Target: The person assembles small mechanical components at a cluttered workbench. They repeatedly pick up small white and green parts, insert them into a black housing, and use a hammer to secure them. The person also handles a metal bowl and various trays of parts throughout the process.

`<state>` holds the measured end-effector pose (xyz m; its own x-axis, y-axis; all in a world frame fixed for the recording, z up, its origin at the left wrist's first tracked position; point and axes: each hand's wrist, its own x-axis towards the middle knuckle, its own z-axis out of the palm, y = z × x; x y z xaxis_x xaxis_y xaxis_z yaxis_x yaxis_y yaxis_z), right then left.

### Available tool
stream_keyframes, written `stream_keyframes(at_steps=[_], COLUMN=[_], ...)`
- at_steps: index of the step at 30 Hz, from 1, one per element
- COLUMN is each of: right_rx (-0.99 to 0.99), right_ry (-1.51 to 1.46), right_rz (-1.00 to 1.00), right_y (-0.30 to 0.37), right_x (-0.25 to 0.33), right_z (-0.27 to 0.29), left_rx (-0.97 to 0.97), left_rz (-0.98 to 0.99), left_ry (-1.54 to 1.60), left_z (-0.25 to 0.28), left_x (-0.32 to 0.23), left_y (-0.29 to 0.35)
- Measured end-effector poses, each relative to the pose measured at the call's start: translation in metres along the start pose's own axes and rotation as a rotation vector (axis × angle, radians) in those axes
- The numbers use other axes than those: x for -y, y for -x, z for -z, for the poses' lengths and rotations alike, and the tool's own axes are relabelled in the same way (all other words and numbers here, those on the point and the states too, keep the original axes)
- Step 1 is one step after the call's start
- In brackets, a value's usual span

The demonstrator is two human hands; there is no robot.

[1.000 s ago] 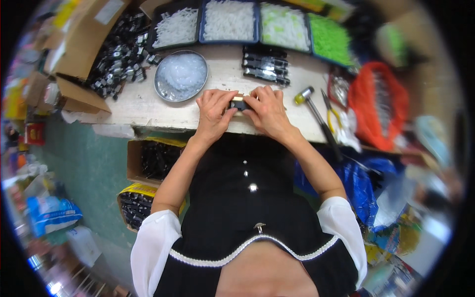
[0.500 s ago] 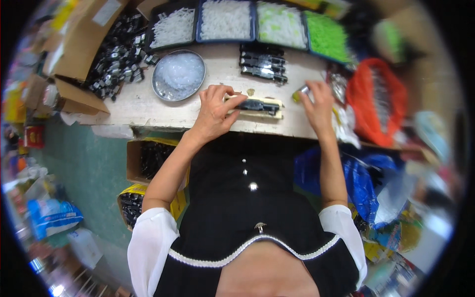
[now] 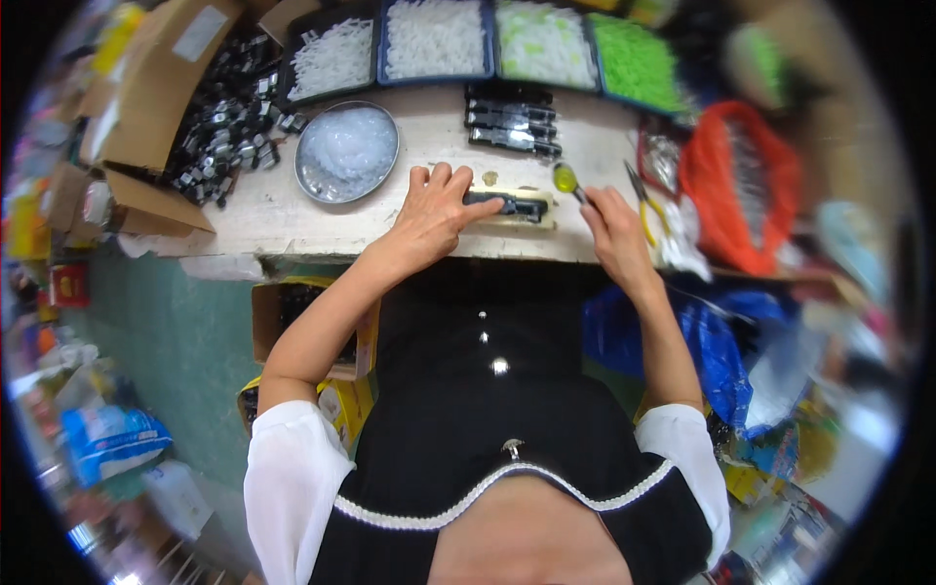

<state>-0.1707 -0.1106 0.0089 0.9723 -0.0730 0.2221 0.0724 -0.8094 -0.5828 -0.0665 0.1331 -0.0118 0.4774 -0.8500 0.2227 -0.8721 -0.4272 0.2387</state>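
Observation:
My left hand [image 3: 435, 213] lies at the left end of a long black plastic piece [image 3: 522, 207], one finger stretched along its top and the others bent. Under that piece, near the bench's front edge, is a cream-coloured holder [image 3: 539, 223]. To the right, my right hand [image 3: 616, 234] is closed around the dark handle of a tool [image 3: 565, 178] with a rounded, translucent yellow-green head. The head points up and left, just beyond the holder's right end and apart from the black piece. Several similar black pieces [image 3: 512, 129] lie in a row behind it.
A metal bowl [image 3: 300, 166] of clear small parts stands left. Trays of white and green pieces [image 3: 636, 66] line the back. Yellow-handled pliers [image 3: 647, 207] and a red bag [image 3: 694, 185] are right; black-and-silver parts [image 3: 234, 146] are heaped beside a cardboard box [image 3: 161, 97].
My right hand has taken up the tool, and its yellow-green head has come left toward the holder. The pliers are now uncovered. My left finger reaches farther along the black piece.

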Motion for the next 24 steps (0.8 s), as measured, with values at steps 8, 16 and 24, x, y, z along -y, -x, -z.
stream_keyframes(at_steps=[8,16,24], right_rx=[0.180,0.244,0.266], right_ry=[0.172,0.378,0.419], right_rz=[0.042,0.022,0.060], right_y=[-0.009,-0.004,-0.006], right_x=[0.030,0.045,0.043], right_z=[0.001,-0.010,-0.013], left_rx=[0.024,-0.002,0.028], left_rz=[-0.057,-0.085,-0.079], left_ry=[-0.053,-0.097,-0.096], left_z=[0.004,0.002,0.004], left_x=[0.000,-0.002,-0.002], left_y=[-0.006,-0.006,-0.010])
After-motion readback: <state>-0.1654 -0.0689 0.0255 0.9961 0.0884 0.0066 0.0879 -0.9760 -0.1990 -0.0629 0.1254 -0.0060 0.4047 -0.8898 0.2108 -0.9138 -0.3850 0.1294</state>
